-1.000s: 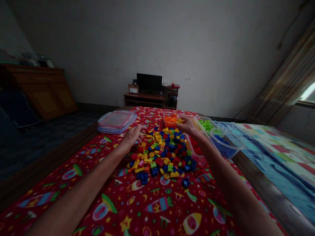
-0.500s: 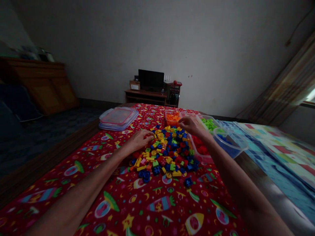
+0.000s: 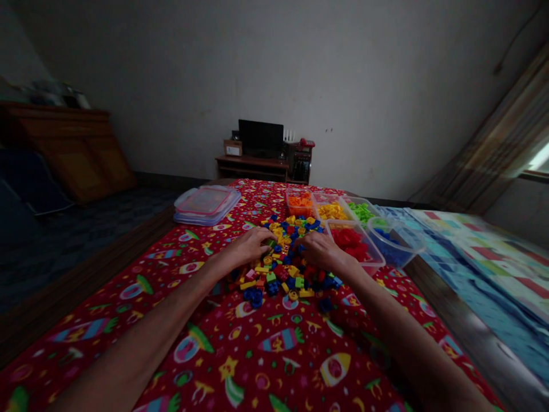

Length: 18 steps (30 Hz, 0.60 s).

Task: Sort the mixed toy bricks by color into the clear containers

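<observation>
A mixed pile of plastic building blocks (image 3: 281,272) in red, yellow, blue and green lies on the red patterned cloth (image 3: 240,355). My left hand (image 3: 253,245) rests at the pile's left side, thumb and fingers curled around what looks like a green block (image 3: 270,243). Over the right part of the pile is my right hand (image 3: 321,250), fingers bent down among the blocks; its fingertips are partly hidden, and whatever they hold cannot be made out. Just beyond that hand stands a clear box of red blocks (image 3: 376,257).
Behind it are boxes with orange blocks (image 3: 300,203), yellow blocks (image 3: 332,211) and green blocks (image 3: 361,213). A round tub (image 3: 412,252) holds blue blocks. Stacked lids (image 3: 207,205) lie at the back left. A bed (image 3: 467,269) adjoins the table's right edge.
My right hand has come back from above the boxes, down and toward me onto the pile, uncovering the yellow blocks' box. My left hand stays at the pile's left side.
</observation>
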Each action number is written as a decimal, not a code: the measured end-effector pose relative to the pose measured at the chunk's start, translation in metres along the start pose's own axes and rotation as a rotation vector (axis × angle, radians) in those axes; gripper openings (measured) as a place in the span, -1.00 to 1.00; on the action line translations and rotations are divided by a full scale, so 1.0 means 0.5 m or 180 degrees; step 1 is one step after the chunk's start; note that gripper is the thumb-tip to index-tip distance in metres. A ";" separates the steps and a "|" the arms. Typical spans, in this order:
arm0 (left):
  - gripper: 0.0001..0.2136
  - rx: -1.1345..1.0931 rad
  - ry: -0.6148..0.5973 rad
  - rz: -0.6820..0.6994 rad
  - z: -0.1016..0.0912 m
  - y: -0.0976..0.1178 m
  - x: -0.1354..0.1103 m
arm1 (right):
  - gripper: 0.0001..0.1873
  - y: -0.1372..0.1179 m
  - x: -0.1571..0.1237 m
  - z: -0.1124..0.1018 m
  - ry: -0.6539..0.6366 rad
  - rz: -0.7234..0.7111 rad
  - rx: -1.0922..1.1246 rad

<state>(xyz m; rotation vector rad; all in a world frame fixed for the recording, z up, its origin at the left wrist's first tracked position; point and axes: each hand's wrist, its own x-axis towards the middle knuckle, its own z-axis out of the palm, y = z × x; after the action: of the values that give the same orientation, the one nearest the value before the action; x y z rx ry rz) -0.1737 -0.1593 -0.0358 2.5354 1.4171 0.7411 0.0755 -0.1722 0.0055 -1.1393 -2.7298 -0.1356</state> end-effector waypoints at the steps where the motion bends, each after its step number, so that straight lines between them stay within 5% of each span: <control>1: -0.77 0.0017 0.0001 0.0037 -0.002 0.003 -0.001 | -0.68 0.003 -0.001 -0.003 0.0145 -0.0035 0.0076; 9: -0.87 -0.0122 0.0077 0.0563 0.010 0.052 -0.010 | -0.79 0.012 0.007 -0.036 0.0800 0.0108 0.0772; 18: -0.80 -0.0102 -0.0027 0.0239 -0.009 0.037 -0.004 | -0.45 0.022 0.035 -0.015 0.0183 0.0597 0.3100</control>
<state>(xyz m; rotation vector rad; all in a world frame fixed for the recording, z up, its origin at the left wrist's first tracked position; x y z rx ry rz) -0.1628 -0.1712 -0.0260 2.5765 1.3032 0.7575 0.0723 -0.1534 0.0165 -1.0046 -2.1142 1.0320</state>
